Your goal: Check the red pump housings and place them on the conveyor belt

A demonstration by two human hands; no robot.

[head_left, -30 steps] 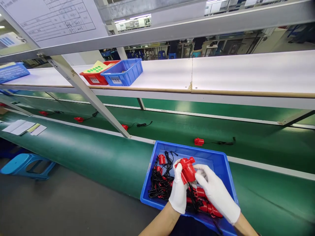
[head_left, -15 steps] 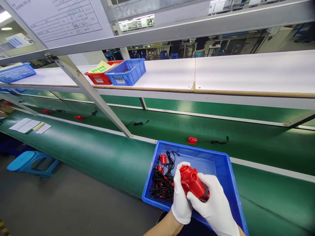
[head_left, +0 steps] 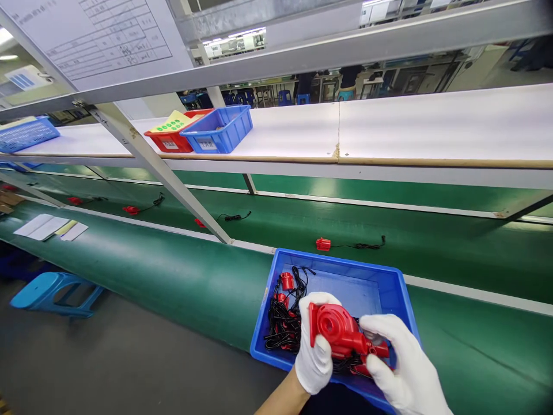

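My left hand (head_left: pixel 314 346), in a white glove, grips a red plastic pump (head_left: pixel 334 328) from its left side, with the thumb across the front. The pump's round face with a centre hole is turned up toward me, and a spout points right. My right hand (head_left: pixel 401 360), also gloved, is at the spout end with thumb and forefinger apart; whether a fingertip touches the pump I cannot tell. Beneath both hands stands a blue bin (head_left: pixel 339 260). On its left side lie several red pumps (head_left: pixel 287 280) with coiled black cords (head_left: pixel 280 328).
Behind the bin, a green conveyor belt (head_left: pixel 276 216) carries spaced pumps, one red pump (head_left: pixel 323 244) nearest. A white shelf (head_left: pixel 410 127) above holds a blue tray (head_left: pixel 220 129) and a red tray (head_left: pixel 168 141). A slanted metal post (head_left: pixel 159 170) and blue stool (head_left: pixel 52 294) stand left.
The pump has been turned so its round face shows instead of its upright spout. My right hand has shifted right and its fingers have spread. Pumps on the belt have moved left.
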